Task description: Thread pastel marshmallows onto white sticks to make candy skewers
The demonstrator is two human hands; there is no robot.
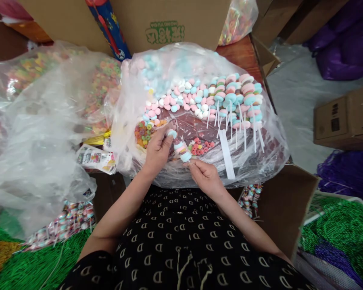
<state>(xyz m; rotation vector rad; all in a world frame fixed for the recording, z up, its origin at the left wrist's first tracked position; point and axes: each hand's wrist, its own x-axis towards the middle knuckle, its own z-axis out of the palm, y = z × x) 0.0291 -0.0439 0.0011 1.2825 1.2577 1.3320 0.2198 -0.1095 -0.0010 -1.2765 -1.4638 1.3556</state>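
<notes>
My right hand (206, 176) pinches the lower end of a candy skewer (182, 150), threaded with blue, white and pink pieces. At the skewer's upper end, my left hand (159, 150) is closed on a pale blue round candy (171, 133). Whether that piece is on the stick I cannot tell. Beside my left fingers lies a pile of coloured ring candies (145, 132). Red ring candies (201, 146) lie just beyond the held skewer. Farther back spread loose pink, blue and white candies (181, 94). Several finished-looking skewers (238, 98) are stacked at the right, sticks toward me.
Clear plastic sheeting (269, 149) covers the work surface under the candies. Bags of ring candies (104, 80) stand at left, with a printed packet (97, 159) near them. A cardboard box (193, 24) stands behind. Green shredded filler (345, 229) lies low at right.
</notes>
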